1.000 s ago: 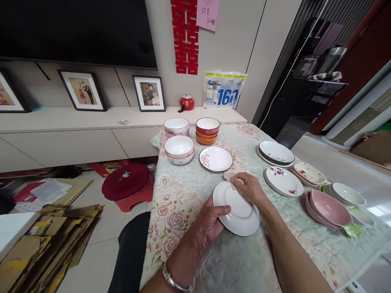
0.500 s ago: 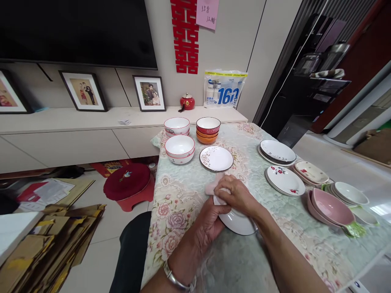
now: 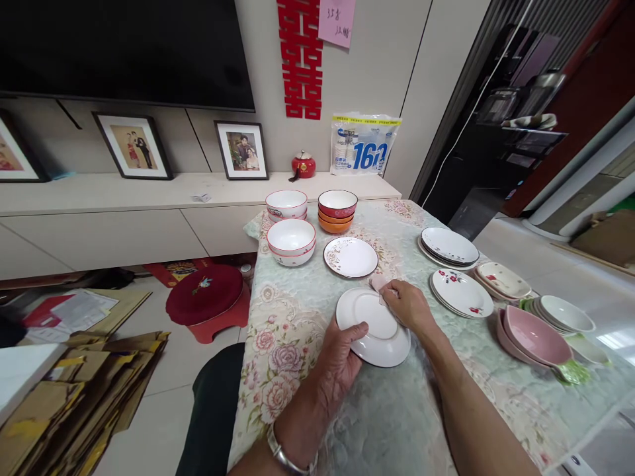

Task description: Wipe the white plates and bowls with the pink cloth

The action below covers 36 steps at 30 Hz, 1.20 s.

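Note:
My left hand (image 3: 342,350) grips the near left edge of a white plate (image 3: 384,347), thumb on its underside, which faces up. At the plate's far right edge, my right hand (image 3: 409,304) is closed on a pale pink cloth (image 3: 380,284), pressed against the rim. Just beyond lies a patterned plate with a dark rim (image 3: 351,257), flat on the flowered tablecloth (image 3: 288,330).
White bowls (image 3: 292,238) and orange and red bowls (image 3: 337,211) are stacked at the back. Stacked plates (image 3: 461,293), pink leaf-shaped bowls (image 3: 538,336) and small white bowls (image 3: 568,313) stand at the right. A red stool (image 3: 208,301) is left of the table.
The plate's underside shows more openly now. My right hand has moved right, from over the plate to its far right edge with the cloth. My left hand still holds the plate.

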Tool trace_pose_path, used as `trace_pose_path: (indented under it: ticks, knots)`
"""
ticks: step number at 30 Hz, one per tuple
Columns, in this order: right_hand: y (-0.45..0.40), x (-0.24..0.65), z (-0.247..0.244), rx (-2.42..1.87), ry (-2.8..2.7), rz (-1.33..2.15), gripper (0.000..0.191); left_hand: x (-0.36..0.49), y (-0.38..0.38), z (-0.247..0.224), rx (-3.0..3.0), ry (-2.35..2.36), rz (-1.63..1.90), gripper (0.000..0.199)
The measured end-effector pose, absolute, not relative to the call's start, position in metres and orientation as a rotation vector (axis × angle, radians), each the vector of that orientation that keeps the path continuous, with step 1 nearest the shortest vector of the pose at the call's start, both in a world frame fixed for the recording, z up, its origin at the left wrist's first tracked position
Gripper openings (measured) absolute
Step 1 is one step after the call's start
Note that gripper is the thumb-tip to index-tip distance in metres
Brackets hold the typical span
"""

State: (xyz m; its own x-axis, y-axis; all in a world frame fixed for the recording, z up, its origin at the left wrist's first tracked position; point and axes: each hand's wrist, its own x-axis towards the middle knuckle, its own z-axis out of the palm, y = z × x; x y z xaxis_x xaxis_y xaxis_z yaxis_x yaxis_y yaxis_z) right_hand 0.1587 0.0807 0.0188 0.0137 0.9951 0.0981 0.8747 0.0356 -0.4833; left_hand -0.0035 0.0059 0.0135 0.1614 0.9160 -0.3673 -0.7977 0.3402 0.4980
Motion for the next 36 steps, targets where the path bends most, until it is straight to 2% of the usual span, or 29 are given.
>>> trace_pose_path:
  ticks: [5, 8, 13, 16, 21, 25, 29, 33, 36]
  knots:
    - [0.077, 0.145, 0.015, -1.710, -1.969, 0.256, 0.022, -0.005, 0.006, 0.013, 0.228, 0.633, 1.164, 0.076]
    - [0.068, 0.130, 0.022, -1.487, -2.100, 0.252, 0.020, -0.004, 0.006, 0.012, 0.269, 0.616, 1.141, 0.061]
    - [0.049, 0.108, 0.042, -1.011, -2.435, 0.476, 0.021, -0.001, 0.005, 0.013, 0.332, 0.666, 1.115, 0.033]
    - [0.052, 0.112, 0.042, -1.040, -2.382, 0.538, 0.021, 0.000, 0.005, 0.013, 0.314, 0.660, 1.106, 0.040]
    - [0.075, 0.145, 0.027, -1.509, -2.052, 0.523, 0.018, -0.002, 0.005, 0.012, 0.285, 0.563, 1.102, 0.068]
    - [0.081, 0.158, 0.021, -1.735, -1.966, 0.422, 0.021, -0.004, 0.005, 0.013, 0.276, 0.580, 1.090, 0.077]
    - [0.066, 0.137, 0.029, -1.478, -2.127, 0.357, 0.016, -0.003, 0.005, 0.013, 0.262, 0.595, 1.085, 0.070]
    - [0.049, 0.111, 0.040, -1.069, -2.397, 0.467, 0.016, -0.001, 0.005, 0.012, 0.339, 0.625, 1.095, 0.045]
    - [0.051, 0.110, 0.041, -1.077, -2.400, 0.496, 0.016, -0.001, 0.006, 0.012, 0.351, 0.615, 1.094, 0.044]
